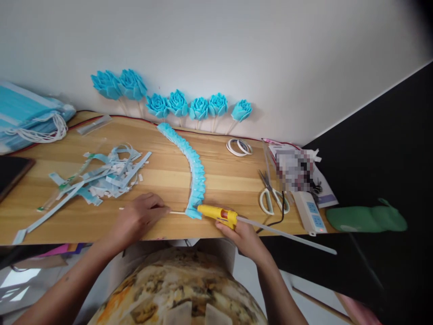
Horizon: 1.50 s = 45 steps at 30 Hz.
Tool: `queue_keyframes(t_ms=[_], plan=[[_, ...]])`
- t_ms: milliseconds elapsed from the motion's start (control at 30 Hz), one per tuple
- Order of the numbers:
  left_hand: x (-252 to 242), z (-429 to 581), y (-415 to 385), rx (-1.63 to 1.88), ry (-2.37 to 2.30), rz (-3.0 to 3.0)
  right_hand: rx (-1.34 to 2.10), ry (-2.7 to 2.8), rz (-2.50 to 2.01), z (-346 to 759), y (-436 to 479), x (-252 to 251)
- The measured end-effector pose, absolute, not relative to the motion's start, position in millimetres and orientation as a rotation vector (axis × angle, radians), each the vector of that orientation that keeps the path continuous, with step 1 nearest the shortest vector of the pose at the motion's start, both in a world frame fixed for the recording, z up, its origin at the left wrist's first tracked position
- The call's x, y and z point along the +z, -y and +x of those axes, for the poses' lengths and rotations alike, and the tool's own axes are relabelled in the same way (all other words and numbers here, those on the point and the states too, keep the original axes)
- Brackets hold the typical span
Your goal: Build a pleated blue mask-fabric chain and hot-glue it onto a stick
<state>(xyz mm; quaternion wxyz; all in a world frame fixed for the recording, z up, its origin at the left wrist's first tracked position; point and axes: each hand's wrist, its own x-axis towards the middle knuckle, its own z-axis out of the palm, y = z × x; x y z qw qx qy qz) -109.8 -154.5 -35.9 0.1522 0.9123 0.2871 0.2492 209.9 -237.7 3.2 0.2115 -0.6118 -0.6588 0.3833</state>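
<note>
My left hand (140,216) is closed around a thin wooden stick (177,212) lying level near the table's front edge. The stick's right end meets the near end of a long curved strip of folded blue pieces (198,174), which runs back toward the wall. My right hand (240,232) grips a yellow hot glue gun (218,214), its nozzle pointing left, right by the strip's near end. A long translucent glue stick (287,234) juts from the back of the gun. Whether the nozzle touches the strip, I cannot tell.
Several blue flowers on sticks (177,104) lean against the wall. Scraps (111,174) and a stack of blue masks (30,113) lie left. To the right are tape rings (239,147), scissors (270,192), a power strip (311,212) and a green pouch (367,217).
</note>
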Motion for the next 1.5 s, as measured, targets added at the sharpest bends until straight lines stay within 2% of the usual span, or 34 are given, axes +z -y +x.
queue_keyframes(t_ms=[533,633,800,967,1500], plan=[[-34.9,-109.5,155.2,0.664,-0.826,2.602,1.335,1.476,-1.607,227.8,222.8,4.1],[-33.3,-109.1,154.1,0.679,-0.816,2.618,1.289,1.399,-1.608,228.8,219.4,8.5],[-32.4,-107.8,154.4,0.683,-0.83,2.621,1.125,1.674,-1.707,220.8,218.7,15.2],[-35.8,-108.2,155.1,0.69,-0.841,2.631,1.015,1.705,-1.737,218.0,220.1,11.6],[-35.3,-107.1,153.7,0.696,-0.864,2.564,1.09,1.745,-1.784,221.1,213.7,0.9]])
